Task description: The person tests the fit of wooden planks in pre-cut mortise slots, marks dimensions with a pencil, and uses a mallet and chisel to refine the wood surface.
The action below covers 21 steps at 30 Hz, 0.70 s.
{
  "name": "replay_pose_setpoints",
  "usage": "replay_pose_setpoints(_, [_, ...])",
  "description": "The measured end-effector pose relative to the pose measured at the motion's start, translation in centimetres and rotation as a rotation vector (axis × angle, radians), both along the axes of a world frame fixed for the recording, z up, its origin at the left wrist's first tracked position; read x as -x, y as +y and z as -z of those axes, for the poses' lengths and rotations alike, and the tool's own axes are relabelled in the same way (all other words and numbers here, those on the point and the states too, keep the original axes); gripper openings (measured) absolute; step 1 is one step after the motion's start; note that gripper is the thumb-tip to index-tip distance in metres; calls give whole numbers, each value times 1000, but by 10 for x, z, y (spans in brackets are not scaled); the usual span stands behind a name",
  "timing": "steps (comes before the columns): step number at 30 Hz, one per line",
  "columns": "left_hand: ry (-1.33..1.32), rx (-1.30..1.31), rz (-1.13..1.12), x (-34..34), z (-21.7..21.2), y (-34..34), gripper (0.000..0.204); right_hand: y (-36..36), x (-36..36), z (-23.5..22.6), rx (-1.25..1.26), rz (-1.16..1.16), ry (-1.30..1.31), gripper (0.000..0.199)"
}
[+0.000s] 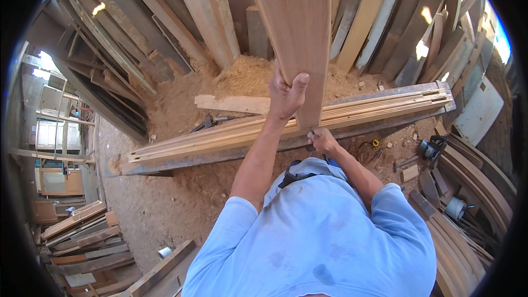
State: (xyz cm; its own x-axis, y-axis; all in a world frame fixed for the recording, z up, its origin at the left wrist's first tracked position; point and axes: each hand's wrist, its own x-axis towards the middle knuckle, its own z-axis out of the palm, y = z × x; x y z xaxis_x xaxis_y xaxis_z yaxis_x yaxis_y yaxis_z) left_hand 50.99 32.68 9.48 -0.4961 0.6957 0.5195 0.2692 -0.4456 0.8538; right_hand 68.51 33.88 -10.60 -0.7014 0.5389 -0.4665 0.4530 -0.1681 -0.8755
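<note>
Across the long bench (231, 154), a wooden board (300, 33) slants, clasped by the left hand (287, 96). At the bench's near side, the right hand (325, 142) is curled closed, contents unclear. Apparent step: working the board's lower end; next move calls for steady support.

Left hand (287, 97) clamped, thumb (301, 81) raised, arm (259, 157) extended well ahead of blue shirt (330, 231); right hand (324, 141) curled, nearer shirt, elbow (375, 185) bent.

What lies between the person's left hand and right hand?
In the head view, the lower end of the wide board lies between the left hand and right hand; long wooden strips run behind it.
</note>
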Motion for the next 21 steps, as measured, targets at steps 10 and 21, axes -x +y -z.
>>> replay_pose_setpoints(10, [26, 6, -20, 3, -6, 2, 53, -27, 9, 54, -215, 70, -43, 18])
replay_pose_setpoints(21, [23, -5, -43, 8, 0, 2, 50, -14, 6, -18, 259, 192, 87, 26])
